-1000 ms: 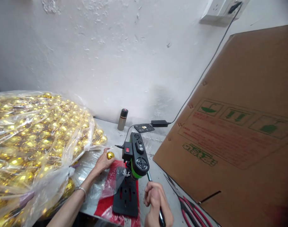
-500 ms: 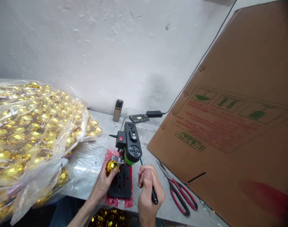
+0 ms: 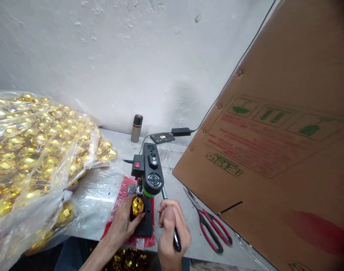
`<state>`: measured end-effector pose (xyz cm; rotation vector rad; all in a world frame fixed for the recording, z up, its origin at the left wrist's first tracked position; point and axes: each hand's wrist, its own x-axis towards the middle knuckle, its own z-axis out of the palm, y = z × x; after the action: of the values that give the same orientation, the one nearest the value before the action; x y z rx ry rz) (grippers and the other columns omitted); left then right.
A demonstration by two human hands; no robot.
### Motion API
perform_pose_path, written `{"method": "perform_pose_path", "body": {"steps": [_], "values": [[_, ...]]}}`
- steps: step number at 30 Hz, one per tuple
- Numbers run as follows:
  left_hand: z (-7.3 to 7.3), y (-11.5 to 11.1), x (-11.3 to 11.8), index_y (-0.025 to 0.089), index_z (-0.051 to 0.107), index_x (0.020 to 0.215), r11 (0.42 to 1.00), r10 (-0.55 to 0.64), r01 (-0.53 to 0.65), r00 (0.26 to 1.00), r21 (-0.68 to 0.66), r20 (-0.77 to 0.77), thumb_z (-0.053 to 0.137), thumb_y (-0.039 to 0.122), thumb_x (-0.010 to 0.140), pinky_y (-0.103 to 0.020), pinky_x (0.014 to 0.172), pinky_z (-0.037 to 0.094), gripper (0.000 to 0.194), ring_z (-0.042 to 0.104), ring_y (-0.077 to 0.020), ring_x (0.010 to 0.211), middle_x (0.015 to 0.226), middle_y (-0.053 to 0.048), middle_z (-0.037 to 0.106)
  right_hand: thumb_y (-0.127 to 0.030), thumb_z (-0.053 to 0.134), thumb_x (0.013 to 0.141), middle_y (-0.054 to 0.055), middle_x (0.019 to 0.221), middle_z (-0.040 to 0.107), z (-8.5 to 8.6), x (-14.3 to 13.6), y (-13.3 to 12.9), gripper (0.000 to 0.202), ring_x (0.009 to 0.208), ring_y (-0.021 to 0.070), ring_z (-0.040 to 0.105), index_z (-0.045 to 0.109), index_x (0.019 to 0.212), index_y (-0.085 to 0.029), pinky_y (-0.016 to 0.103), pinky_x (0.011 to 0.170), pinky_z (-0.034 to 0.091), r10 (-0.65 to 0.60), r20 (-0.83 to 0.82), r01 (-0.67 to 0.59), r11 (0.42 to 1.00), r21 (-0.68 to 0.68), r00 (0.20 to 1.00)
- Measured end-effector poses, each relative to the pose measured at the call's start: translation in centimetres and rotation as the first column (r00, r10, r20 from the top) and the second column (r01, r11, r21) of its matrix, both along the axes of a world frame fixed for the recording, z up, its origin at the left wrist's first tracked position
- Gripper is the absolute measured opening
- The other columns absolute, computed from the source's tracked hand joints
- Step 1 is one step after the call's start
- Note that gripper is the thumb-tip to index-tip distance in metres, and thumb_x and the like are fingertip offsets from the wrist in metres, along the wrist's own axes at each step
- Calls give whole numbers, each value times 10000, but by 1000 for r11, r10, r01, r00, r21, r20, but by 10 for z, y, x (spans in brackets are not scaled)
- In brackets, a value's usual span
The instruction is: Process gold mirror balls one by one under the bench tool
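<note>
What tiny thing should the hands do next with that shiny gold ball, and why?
Probably the left hand should gently line up the gold ball with the metal part before the right hand moves the lever. The ball is held close to that part, over the black plate, but this angle doesn't show whether they line up.

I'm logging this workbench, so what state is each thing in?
Left hand: curled around a gold ball
Right hand: closed around the lever
Machine: upright; on or off unclear
Bottle: upright, capped
Scissors: lying flat
Bag: bulging with gold balls
</note>
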<state>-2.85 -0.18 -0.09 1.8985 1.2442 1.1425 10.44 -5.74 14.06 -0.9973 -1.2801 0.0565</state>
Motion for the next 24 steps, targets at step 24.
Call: {"method": "perform_pose_path", "body": {"steps": [24], "values": [[3, 14, 5, 227, 688, 1206, 987, -152, 140, 974, -80, -169, 783, 293, 795, -452, 949, 539, 426, 663, -319, 1059, 1123, -84, 732, -132, 437, 1097, -31, 728, 533, 13, 3, -3, 321, 586, 97, 511, 547, 810, -224, 222, 526, 401, 19, 28, -18, 999, -34, 999]]}}
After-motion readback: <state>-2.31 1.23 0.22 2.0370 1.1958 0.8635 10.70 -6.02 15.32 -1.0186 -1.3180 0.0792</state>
